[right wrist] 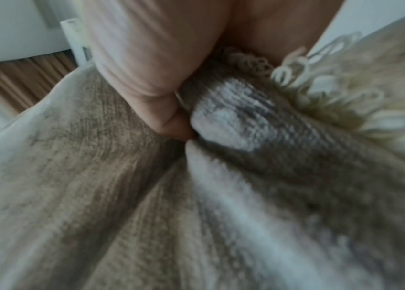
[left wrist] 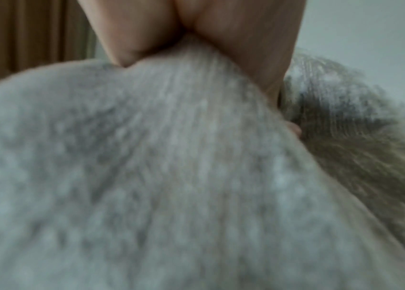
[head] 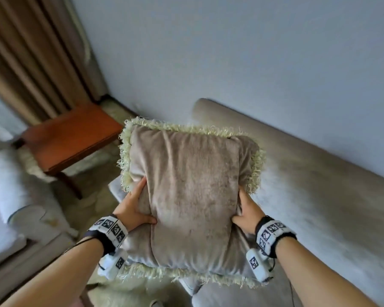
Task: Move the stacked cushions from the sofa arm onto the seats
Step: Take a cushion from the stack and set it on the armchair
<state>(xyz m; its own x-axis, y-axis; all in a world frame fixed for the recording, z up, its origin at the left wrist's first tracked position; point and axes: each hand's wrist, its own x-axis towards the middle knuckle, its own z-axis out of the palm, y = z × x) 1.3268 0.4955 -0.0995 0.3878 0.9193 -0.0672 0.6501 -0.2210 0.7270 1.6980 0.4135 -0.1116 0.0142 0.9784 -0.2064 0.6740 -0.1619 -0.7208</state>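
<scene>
Head view: cushion (head: 186, 191) is held up in the air between both hands, over the sofa (head: 319, 196), clear of the seat. Left hand (head: 133, 209) clamps its left edge, thumb on the front face, fingers behind. Right hand (head: 247, 213) pinches a bunched fold on the right edge; right wrist view confirms the thumb digging into gathered fabric.

Risks, as I judge them: the right hand's hold is mostly on loose cover, not filling, so the cover could slide and the cushion sag or twist. Looped fringe (head: 256, 171) could snag on the wrist gear. A loose drop might let it land on edge and roll off the seat.

Materials: soft velvety taupe pile, plump square shape, pale looped yarn fringe around the edges. Sofa upholstery looks similar, short-napped.
</scene>
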